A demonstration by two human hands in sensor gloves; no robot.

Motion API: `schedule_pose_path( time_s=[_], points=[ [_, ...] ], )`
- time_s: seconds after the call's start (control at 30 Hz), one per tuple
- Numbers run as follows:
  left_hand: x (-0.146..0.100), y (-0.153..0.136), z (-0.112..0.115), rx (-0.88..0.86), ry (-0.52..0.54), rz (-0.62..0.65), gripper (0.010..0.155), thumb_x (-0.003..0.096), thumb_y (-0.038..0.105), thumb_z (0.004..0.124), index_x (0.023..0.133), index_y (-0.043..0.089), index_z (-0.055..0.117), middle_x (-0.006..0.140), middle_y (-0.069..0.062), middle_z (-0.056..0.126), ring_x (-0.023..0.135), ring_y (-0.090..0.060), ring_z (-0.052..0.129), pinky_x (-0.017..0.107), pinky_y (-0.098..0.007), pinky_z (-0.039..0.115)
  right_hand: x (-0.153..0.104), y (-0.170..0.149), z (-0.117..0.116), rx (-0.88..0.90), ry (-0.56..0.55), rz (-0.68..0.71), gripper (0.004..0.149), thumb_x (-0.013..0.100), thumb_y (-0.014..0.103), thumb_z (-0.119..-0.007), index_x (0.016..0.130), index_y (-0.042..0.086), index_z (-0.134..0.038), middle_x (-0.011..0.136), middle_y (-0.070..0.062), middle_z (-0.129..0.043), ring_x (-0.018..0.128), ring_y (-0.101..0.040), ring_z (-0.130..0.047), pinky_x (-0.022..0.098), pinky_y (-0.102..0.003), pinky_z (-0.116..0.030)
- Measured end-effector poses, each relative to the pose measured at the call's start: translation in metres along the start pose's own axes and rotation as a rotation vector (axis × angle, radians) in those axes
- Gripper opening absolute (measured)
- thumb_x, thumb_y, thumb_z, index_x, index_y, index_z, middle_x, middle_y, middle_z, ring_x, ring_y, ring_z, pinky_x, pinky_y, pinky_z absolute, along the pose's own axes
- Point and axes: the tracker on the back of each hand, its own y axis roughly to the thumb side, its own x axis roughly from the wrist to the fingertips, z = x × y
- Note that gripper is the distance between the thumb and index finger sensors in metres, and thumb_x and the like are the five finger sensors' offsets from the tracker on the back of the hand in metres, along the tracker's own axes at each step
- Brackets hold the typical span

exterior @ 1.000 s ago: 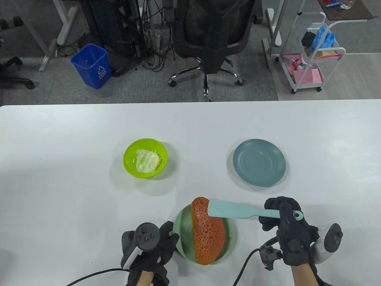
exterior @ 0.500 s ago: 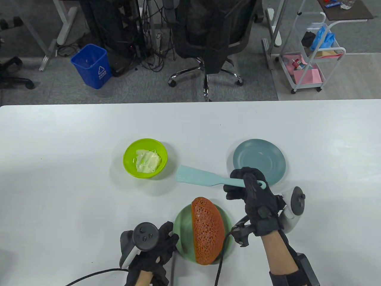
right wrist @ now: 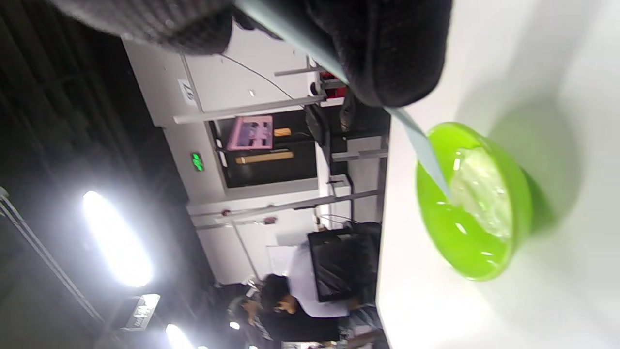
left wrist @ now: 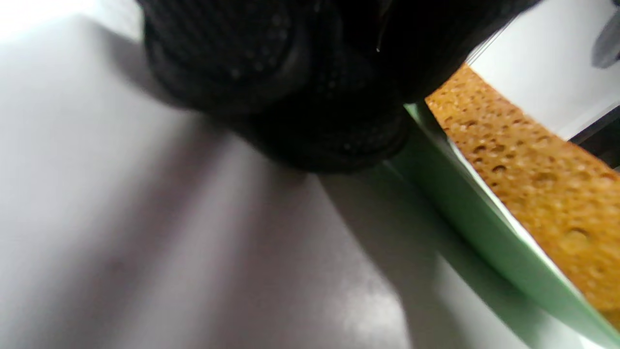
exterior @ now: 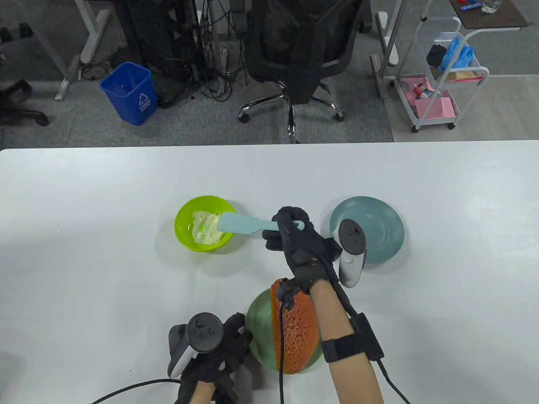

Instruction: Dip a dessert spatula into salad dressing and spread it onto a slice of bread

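Observation:
My right hand [exterior: 290, 235] grips the handle of the pale blue dessert spatula [exterior: 242, 223]. Its blade reaches over the lime green bowl [exterior: 183, 235] and touches the white salad dressing [exterior: 204, 229]. In the right wrist view the spatula [right wrist: 421, 145] points down into the bowl [right wrist: 465, 247] beside the dressing [right wrist: 479, 194]. The brown bread slice [exterior: 297, 332] lies on a light green plate [exterior: 259, 332] at the front, partly hidden by my right forearm. My left hand [exterior: 223, 349] rests at the plate's left rim. In the left wrist view its fingers [left wrist: 310, 97] touch the plate's edge [left wrist: 465, 208] next to the bread [left wrist: 533, 179].
An empty grey-blue plate [exterior: 379, 235] sits right of my right hand. Glove cables trail off the table's front edge. Beyond the far edge are an office chair [exterior: 294, 54], a blue bin [exterior: 130, 92] and a white cart [exterior: 442, 80].
My right hand has carried the spatula from above the bread, up and to the left, into the green bowl. The left hand has stayed at the plate.

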Motion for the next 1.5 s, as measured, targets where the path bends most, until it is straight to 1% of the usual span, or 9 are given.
schedule_pose_path(
  time_s=[0.27, 0.53, 0.8, 1.27, 1.5],
  points=[
    [0.000, 0.000, 0.000, -0.005, -0.004, 0.000, 0.058, 0.0619, 0.040, 0.080, 0.107, 0.005, 0.069, 0.063, 0.003, 0.102, 0.034, -0.010, 0.110, 0.026, -0.027, 0.096, 0.022, -0.014, -0.022, -0.041, 0.009, -0.065, 0.051, 0.069, 0.043, -0.068, 0.106, 0.017, -0.045, 0.106, -0.025, -0.044, 0.089, -0.049, -0.078, 0.066, -0.045, -0.079],
    [0.000, 0.000, 0.000, -0.013, -0.009, 0.000, 0.058, 0.0620, 0.040, 0.080, 0.107, 0.005, 0.069, 0.063, 0.003, 0.102, 0.034, -0.010, 0.110, 0.026, -0.027, 0.096, 0.031, -0.024, -0.033, -0.060, -0.004, -0.091, 0.052, 0.069, 0.043, -0.068, 0.107, 0.018, -0.042, 0.108, -0.024, -0.041, 0.091, -0.049, -0.075, 0.068, -0.044, -0.077],
    [0.000, 0.000, 0.000, -0.013, -0.009, 0.000, 0.058, 0.0620, 0.040, 0.080, 0.107, 0.005, 0.069, 0.063, 0.003, 0.102, 0.034, -0.010, 0.110, 0.026, -0.027, 0.096, 0.029, -0.024, -0.033, -0.085, -0.046, -0.091, 0.052, 0.069, 0.043, -0.067, 0.106, 0.017, -0.042, 0.106, -0.025, -0.042, 0.089, -0.049, -0.076, 0.067, -0.044, -0.078],
    [0.000, 0.000, -0.001, -0.011, -0.006, 0.000, 0.058, 0.0620, 0.039, 0.080, 0.107, 0.005, 0.069, 0.063, 0.003, 0.102, 0.034, -0.010, 0.110, 0.026, -0.027, 0.096, 0.022, -0.007, -0.029, -0.171, -0.072, -0.058, 0.051, 0.069, 0.043, -0.067, 0.106, 0.016, -0.044, 0.106, -0.025, -0.043, 0.087, -0.050, -0.077, 0.066, -0.044, -0.078],
    [0.001, 0.000, -0.001, -0.012, -0.006, 0.000, 0.057, 0.0619, 0.039, 0.080, 0.107, 0.005, 0.070, 0.063, 0.003, 0.102, 0.033, -0.010, 0.110, 0.026, -0.027, 0.096, 0.020, -0.005, -0.023, -0.143, -0.075, -0.052, 0.051, 0.069, 0.043, -0.068, 0.105, 0.016, -0.044, 0.106, -0.025, -0.043, 0.086, -0.050, -0.078, 0.065, -0.044, -0.078]
  ],
)
